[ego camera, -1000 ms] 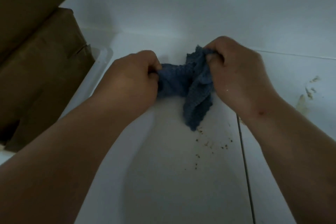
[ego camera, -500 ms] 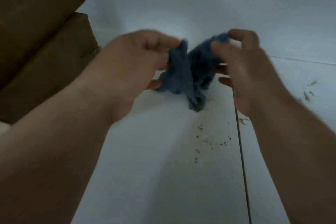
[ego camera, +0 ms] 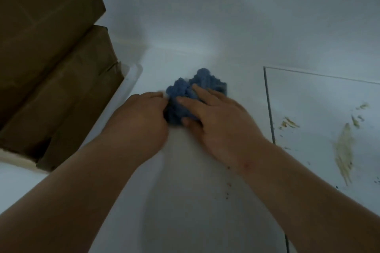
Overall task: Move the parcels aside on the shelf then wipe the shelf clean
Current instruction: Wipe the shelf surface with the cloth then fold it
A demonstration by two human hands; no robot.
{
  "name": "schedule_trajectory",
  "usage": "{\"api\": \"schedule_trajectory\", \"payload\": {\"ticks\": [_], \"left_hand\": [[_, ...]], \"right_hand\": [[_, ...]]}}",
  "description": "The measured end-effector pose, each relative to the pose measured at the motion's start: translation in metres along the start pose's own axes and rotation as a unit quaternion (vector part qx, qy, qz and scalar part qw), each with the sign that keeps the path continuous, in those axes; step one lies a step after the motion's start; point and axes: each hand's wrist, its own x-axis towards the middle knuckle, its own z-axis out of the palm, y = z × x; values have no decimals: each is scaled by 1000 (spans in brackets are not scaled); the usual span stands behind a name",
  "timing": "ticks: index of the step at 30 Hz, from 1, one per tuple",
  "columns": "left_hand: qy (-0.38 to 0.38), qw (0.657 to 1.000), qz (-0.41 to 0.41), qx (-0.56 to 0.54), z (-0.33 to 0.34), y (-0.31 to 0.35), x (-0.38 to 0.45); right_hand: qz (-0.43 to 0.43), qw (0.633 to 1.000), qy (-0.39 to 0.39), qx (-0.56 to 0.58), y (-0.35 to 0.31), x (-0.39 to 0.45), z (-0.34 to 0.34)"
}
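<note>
A bunched blue cloth [ego camera: 186, 90] lies on the white shelf [ego camera: 185, 181] near the back wall. My right hand [ego camera: 213, 117] lies flat on the cloth with its fingers spread and straight. My left hand [ego camera: 141, 117] is at the cloth's left edge with its fingers curled in against it; whether they pinch the cloth is hidden. Two brown parcels [ego camera: 47, 72] are stacked at the far left, clear of both hands.
A thin dark seam [ego camera: 269, 107] runs down the shelf right of my right hand. Beyond it are yellowish smears [ego camera: 343, 150] and crumbs [ego camera: 289, 122]. A few dark specks [ego camera: 228, 186] lie near my right wrist. The white back wall [ego camera: 226, 16] rises just behind the cloth.
Both hands held the cloth up in the air and bunched it; now the cloth is down on the shelf and my right hand has flattened on top of it.
</note>
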Motion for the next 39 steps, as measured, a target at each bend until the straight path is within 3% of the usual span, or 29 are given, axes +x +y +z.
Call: {"api": "schedule_trajectory", "payload": {"ticks": [6,12,16,19,21,25,30,35,39], "left_hand": [[-26,996,-35,76,-4,-1,11],[-13,988,-27,152,-7,6,19],[-6,988,-33,152,-10,4,22],[11,989,-33,142,-10,2,24],[27,990,-43,128,-9,3,23],[40,988,-36,142,-5,9,18],[61,988,-15,142,0,0,22],[48,983,-18,176,1,-1,25],[30,988,-22,151,-2,0,23]], "right_hand": [[148,989,1,1,33,30,-17],[-26,999,17,36,-20,44,8],[41,998,-29,23,22,83,2],[97,995,12,0,34,95,-5],[96,995,-5,-12,18,94,-1],[-56,997,-33,46,-17,96,9],[-119,990,-42,60,-15,127,1],[-92,995,-24,-16,-9,138,3],[30,999,-6,13,21,130,-6]]}}
